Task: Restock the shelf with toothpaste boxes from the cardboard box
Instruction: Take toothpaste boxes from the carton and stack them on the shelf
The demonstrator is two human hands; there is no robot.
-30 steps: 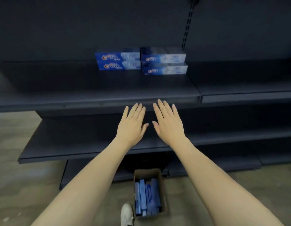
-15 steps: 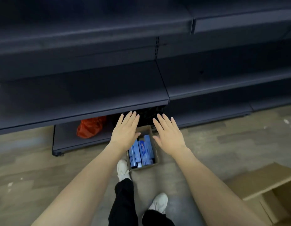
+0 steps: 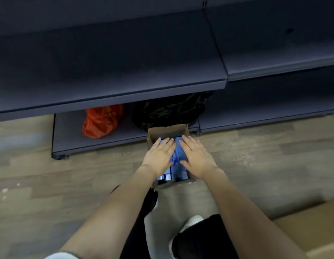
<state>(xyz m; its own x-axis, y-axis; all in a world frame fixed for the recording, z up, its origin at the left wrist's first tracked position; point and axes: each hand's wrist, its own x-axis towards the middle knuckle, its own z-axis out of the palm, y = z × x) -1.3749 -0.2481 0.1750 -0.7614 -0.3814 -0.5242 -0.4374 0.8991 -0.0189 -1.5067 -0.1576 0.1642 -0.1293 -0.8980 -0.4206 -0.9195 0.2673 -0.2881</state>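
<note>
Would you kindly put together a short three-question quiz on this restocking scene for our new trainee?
1. True or false: the left hand grips a toothpaste box.
2. What lies on the bottom shelf left of the black bag?
A. an orange bag
B. a bottle
C. a toothpaste box
3. Fill in: both hands are spread above the open ____ on the floor.

Key
1. False: its fingers are straight, and so are those of the right hand, over the blue toothpaste boxes.
2. A, the orange bag.
3. cardboard box.
</note>
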